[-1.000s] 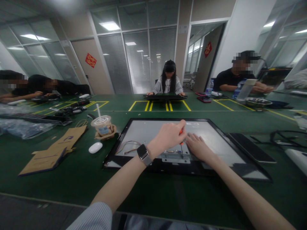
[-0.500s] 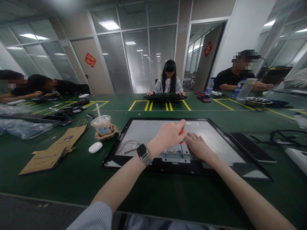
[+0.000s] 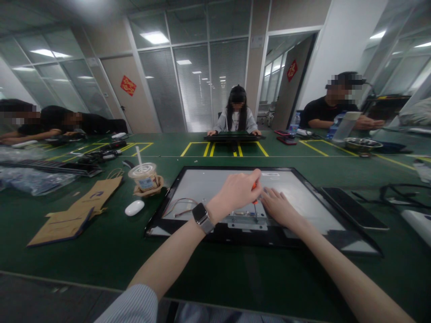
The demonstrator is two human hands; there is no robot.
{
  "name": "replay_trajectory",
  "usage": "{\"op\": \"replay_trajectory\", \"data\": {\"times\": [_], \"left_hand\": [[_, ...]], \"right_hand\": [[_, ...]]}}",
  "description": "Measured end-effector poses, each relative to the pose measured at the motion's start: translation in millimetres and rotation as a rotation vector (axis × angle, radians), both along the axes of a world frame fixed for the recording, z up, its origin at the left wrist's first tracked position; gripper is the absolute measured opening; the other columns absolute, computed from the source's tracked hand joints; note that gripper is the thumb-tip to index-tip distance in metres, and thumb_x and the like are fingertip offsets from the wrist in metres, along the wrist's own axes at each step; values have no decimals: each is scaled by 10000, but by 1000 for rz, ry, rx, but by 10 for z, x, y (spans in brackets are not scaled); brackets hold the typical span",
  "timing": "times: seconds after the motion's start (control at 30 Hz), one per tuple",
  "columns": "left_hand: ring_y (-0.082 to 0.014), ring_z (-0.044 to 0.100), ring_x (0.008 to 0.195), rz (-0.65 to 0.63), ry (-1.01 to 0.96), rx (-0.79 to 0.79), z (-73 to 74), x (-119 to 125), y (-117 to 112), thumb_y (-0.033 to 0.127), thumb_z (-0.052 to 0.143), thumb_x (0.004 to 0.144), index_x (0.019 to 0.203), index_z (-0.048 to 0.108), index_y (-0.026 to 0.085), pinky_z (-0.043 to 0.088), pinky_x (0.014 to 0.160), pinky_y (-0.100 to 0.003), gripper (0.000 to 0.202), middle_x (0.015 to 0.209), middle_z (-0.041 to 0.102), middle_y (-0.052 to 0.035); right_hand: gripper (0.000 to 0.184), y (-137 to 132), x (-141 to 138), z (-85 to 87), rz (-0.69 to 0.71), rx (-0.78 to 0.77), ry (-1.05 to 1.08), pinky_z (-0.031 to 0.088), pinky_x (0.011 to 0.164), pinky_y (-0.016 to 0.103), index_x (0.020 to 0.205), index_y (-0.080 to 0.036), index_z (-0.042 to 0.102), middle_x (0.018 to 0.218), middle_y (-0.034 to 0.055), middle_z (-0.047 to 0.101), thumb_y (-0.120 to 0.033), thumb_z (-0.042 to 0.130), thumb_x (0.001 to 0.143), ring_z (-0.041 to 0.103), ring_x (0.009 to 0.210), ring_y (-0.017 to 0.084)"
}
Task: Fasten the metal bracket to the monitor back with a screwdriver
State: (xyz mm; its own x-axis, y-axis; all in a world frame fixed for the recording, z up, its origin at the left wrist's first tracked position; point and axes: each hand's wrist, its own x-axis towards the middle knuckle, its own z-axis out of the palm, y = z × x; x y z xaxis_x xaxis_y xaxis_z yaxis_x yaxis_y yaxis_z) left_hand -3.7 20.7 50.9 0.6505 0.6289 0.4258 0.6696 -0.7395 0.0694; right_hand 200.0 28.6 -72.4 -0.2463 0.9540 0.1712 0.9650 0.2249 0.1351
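My left hand (image 3: 237,190), with a watch on its wrist, is closed around the orange handle of a screwdriver (image 3: 255,201). The screwdriver stands upright, its shaft reaching down to a metal bracket (image 3: 247,220) with connectors along it. That bracket sits near the close edge of a monitor panel (image 3: 202,179) lying flat, grey back up, with a black frame. My right hand (image 3: 279,205) rests on the panel just right of the screwdriver, fingers stretched out. Thin cables (image 3: 182,204) lie on the panel's left part. The screwdriver's tip is too small to make out.
To the left are a drink cup (image 3: 143,176) in a cardboard holder, a white mouse-shaped case (image 3: 134,207) and a paper bag (image 3: 77,208). A black flat slab (image 3: 353,208) and cables (image 3: 387,193) lie to the right. A person (image 3: 237,112) sits opposite; others sit at both sides.
Both hands and the screwdriver keep almost the same place. The whole view has shifted very slightly.
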Motion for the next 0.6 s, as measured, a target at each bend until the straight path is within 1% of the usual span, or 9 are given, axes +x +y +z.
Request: {"op": "replay_trajectory", "data": {"times": [0.17, 0.4, 0.6], "left_hand": [[-162, 620, 659, 2, -5, -17, 5, 2, -2, 285, 427, 978, 1054, 542, 192, 305, 567, -293, 167, 791, 683, -21], [-169, 623, 658, 21, 13, -8, 5, 8, 1, 289, 427, 974, 1056, 550, 188, 307, 567, -300, 179, 785, 690, -28], [-166, 632, 660, 11, 3, 6, -10, 2, 4, 288, 422, 977, 1050, 545, 189, 301, 564, -299, 174, 777, 687, -21]], "right_hand": [[490, -3, -16, -20, -46, 4, 24, 399, 1061, 559, 1462, -158, 499, 1474, 213, 521, -215, 315, 1011, 473, 1351, 364], [487, -8, -18, -5, -35, -2, 22, 415, 1052, 571, 1454, -179, 505, 1484, 203, 515, -207, 327, 1002, 475, 1355, 358], [491, 4, -10, -38, -28, 10, 30, 410, 1049, 575, 1454, -165, 498, 1481, 209, 516, -218, 305, 1006, 478, 1347, 362]]}}
